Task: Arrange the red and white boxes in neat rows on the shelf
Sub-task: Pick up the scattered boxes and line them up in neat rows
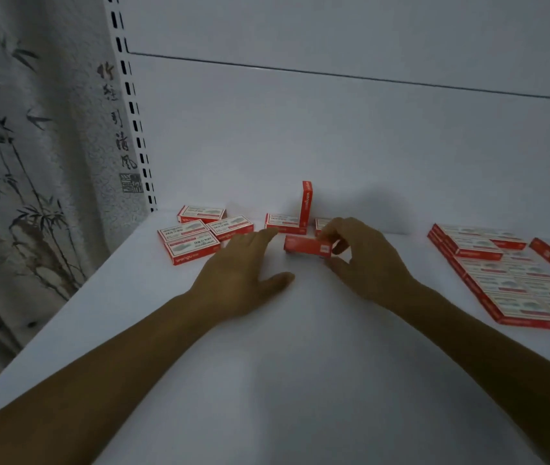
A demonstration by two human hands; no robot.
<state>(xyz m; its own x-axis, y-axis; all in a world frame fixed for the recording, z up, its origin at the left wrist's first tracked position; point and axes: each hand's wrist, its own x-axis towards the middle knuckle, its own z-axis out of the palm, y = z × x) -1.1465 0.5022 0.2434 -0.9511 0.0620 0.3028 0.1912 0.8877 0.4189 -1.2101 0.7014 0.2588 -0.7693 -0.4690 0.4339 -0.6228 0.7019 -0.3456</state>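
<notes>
1. Plainly, the right hand [364, 260] has the work: thumb and fingertips are curled in a pinch on the right end of a small red box [307, 246]. The box lies lengthways in the middle of the white shelf [267, 364], red side towards me. I cannot tell whether it rests on the board or is just clear of it.
2. Gripping one end leaves the rest of the box free, which I judge suits turning it flat and sliding it against its fellows.
3. The left hand [243, 263] is spread flat, palm down, fingers straight, holding nothing. Its fingertips reach near a flat box [283, 223] at the back, ready, I would guess, to steady or gather.
4. Just behind stands an upright box [306, 204] on its end against the back panel, and another box [322, 223] is half hidden by the right fingers.
5. To the left lies a loose cluster [196, 236] of boxes, face up and askew, touching one another.
6. To the right, the tidy rows [518, 283] lie edge to edge, with a few boxes stacked on top at the back. That looks like the place the held one is meant for.
7. So the job seems partly done: the loose boxes still want sorting.
</notes>
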